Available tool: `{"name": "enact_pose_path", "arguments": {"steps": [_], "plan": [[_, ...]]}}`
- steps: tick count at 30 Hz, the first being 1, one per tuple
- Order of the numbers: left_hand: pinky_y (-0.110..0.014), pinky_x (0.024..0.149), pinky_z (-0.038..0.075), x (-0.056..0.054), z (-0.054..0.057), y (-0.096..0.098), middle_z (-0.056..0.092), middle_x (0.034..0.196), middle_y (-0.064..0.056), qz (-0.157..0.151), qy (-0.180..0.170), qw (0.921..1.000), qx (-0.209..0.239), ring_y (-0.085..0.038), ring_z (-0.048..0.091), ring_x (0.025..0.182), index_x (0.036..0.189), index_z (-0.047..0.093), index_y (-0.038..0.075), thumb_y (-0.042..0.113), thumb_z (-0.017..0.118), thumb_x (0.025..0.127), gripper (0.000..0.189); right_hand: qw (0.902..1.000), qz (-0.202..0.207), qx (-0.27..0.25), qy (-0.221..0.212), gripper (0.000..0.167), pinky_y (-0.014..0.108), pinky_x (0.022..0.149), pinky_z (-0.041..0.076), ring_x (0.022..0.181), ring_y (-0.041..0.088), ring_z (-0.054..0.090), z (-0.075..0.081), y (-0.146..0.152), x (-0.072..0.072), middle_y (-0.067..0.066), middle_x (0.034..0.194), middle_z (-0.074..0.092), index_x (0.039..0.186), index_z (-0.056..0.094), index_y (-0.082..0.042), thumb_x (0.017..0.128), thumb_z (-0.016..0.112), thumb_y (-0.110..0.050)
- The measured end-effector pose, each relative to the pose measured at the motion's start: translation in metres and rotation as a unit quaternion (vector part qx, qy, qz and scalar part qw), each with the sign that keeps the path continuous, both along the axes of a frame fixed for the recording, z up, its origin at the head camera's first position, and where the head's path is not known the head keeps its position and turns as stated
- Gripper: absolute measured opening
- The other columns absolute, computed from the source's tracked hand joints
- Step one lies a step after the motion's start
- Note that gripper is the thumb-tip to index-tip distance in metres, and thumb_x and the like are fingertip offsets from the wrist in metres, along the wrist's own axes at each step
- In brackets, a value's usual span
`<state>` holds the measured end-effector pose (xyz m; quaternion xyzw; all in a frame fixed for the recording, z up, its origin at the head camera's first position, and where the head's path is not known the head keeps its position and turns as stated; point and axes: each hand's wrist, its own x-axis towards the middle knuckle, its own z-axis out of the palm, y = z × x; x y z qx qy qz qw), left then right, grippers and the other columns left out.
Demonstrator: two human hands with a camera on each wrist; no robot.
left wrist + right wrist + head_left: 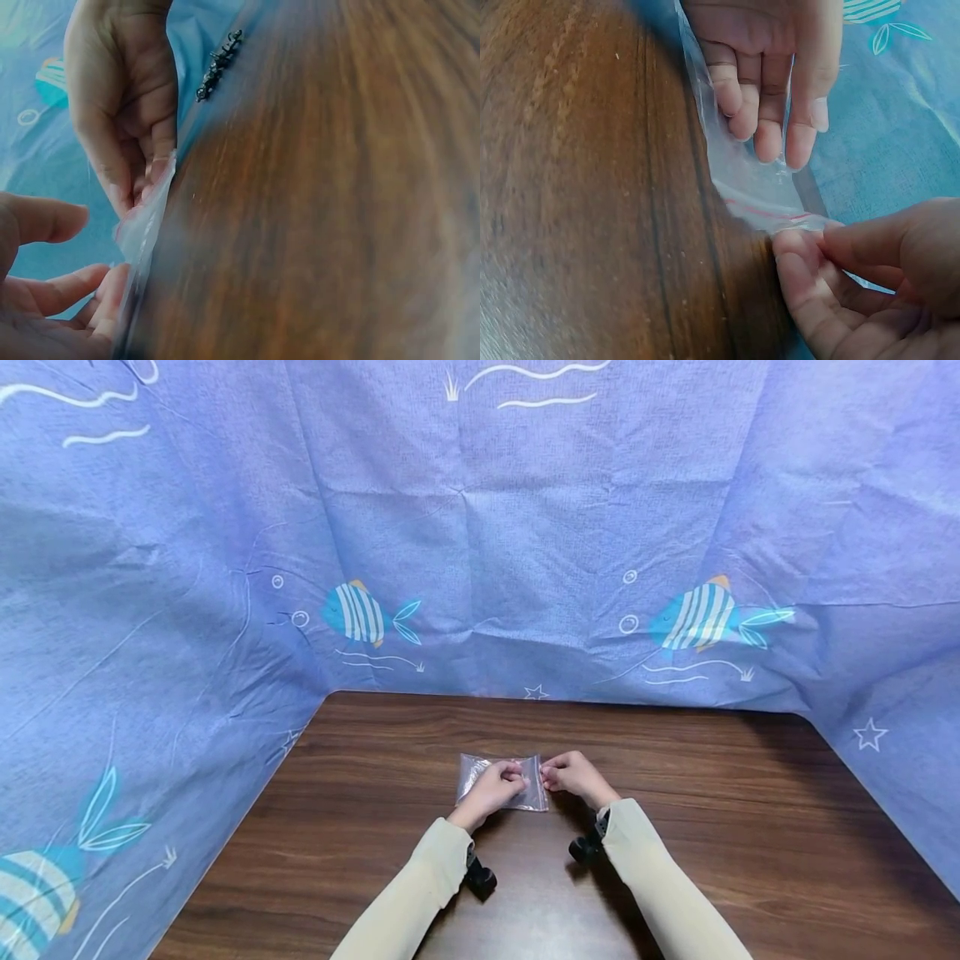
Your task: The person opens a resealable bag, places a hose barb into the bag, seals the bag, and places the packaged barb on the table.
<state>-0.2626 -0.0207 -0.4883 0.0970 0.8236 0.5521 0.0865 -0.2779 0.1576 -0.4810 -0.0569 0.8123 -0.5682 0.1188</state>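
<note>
A clear zip bag lies flat on the wooden table, its zip end towards the right. My left hand rests on the bag from above; in the right wrist view its fingers point down onto the plastic, fairly straight. The left thumb stands apart from the bag in the left wrist view. With thumb and forefinger my right hand pinches the bag's edge by the red zip line. Whether anything is inside the bag I cannot tell.
Brown wooden table all around, with a blue fish-print cloth hanging behind and at the sides. Black wrist cameras hang under both wrists. A small dark knobbly metallic thing shows beyond the right hand; its kind is unclear.
</note>
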Motion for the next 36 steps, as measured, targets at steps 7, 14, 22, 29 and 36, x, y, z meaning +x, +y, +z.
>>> {"name": "enact_pose_path", "arguments": {"steps": [7, 14, 22, 29, 36], "plan": [[-0.02, 0.071, 0.045, 0.0, -0.0024, -0.0017, 0.065, 0.098, -0.014, -0.006, -0.014, 0.9997, 0.02, -0.012, 0.056, 0.083, 0.113, 0.061, -0.009, 0.01, 0.069, 0.084, 0.035, 0.9982, -0.022, 0.054, 0.01, 0.018, 0.023, 0.061, 0.053, 0.061, 0.008, 0.057, -0.0028, -0.0036, 0.0001, 0.002, 0.07, 0.065, 0.092, 0.068, 0.013, 0.091, 0.061, -0.003], [-0.022, 0.073, 0.048, -0.0005, -0.0023, -0.0013, 0.066, 0.102, -0.017, -0.01, -0.011, 0.9998, 0.014, -0.016, 0.059, 0.087, 0.115, 0.061, -0.009, 0.016, 0.072, 0.084, 0.041, 0.9989, -0.02, 0.04, 0.015, 0.018, 0.024, 0.061, 0.053, 0.061, 0.008, 0.059, -0.0077, -0.0045, 0.0001, 0.002, 0.07, 0.065, 0.091, 0.068, 0.013, 0.091, 0.061, -0.004], [-0.022, 0.072, 0.048, -0.0003, -0.0031, -0.0016, 0.067, 0.1, -0.018, -0.015, -0.007, 0.9997, 0.017, -0.018, 0.061, 0.088, 0.115, 0.061, -0.009, 0.018, 0.072, 0.084, 0.043, 0.9996, 0.017, 0.003, 0.02, 0.023, 0.022, 0.063, 0.053, 0.063, 0.006, 0.057, -0.0088, -0.005, 0.0013, -0.004, 0.069, 0.063, 0.096, 0.066, 0.016, 0.093, 0.059, -0.006], [-0.021, 0.07, 0.047, 0.0007, 0.0003, -0.0003, 0.067, 0.099, -0.018, -0.014, -0.008, 0.9996, 0.021, -0.017, 0.06, 0.087, 0.109, 0.061, -0.008, 0.018, 0.071, 0.084, 0.037, 0.9985, 0.049, -0.019, 0.011, 0.024, 0.021, 0.066, 0.052, 0.067, 0.005, 0.058, -0.0033, -0.0058, 0.001, -0.002, 0.077, 0.066, 0.1, 0.064, 0.017, 0.092, 0.057, -0.004], [-0.018, 0.066, 0.048, -0.001, -0.0016, 0.0007, 0.071, 0.091, -0.02, -0.011, 0.0, 0.9995, 0.029, -0.013, 0.065, 0.08, 0.099, 0.066, -0.009, 0.008, 0.072, 0.083, 0.024, 0.9982, 0.053, -0.029, -0.002, 0.024, 0.021, 0.066, 0.052, 0.068, 0.006, 0.058, -0.0026, -0.006, 0.0, -0.002, 0.074, 0.065, 0.099, 0.063, 0.018, 0.092, 0.056, -0.003]]}}
